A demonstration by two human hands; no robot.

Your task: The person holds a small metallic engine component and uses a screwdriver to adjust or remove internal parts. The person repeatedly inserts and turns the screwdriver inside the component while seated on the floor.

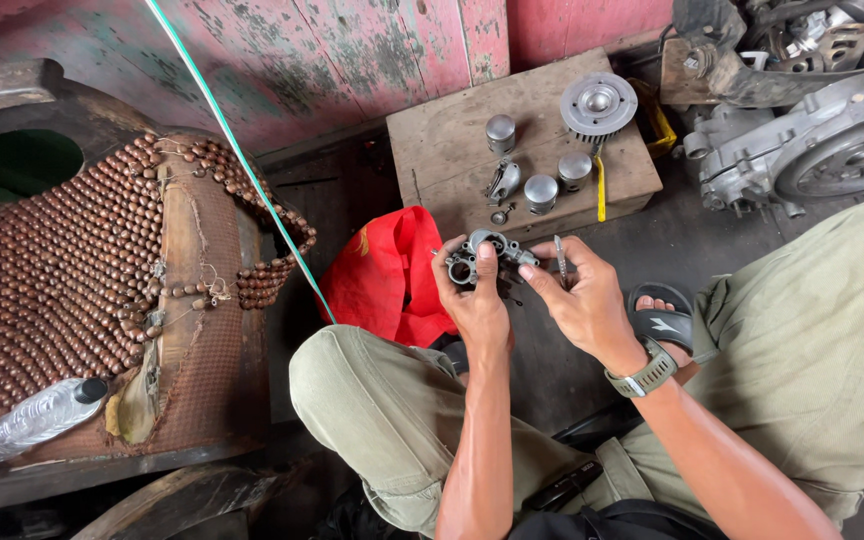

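My left hand (474, 298) grips a small grey metal engine part (484, 254) with round holes, held up over my knees. My right hand (584, 298) holds a thin metal tool (560, 258) upright between its fingers, its thumb tip close to the part's right side. A grey watch (644, 374) is on my right wrist. Beyond the hands, a wooden board (452, 150) carries three metal pistons (500, 132), a finned round metal disc (598, 104) and a small metal bracket (503, 182).
A red bag (384, 278) lies on the floor under my left hand. A beaded seat cover (62, 270) with a plastic bottle (37, 416) fills the left. An engine casing (822, 145) sits at the top right. My sandalled foot (662, 318) rests right of the hands.
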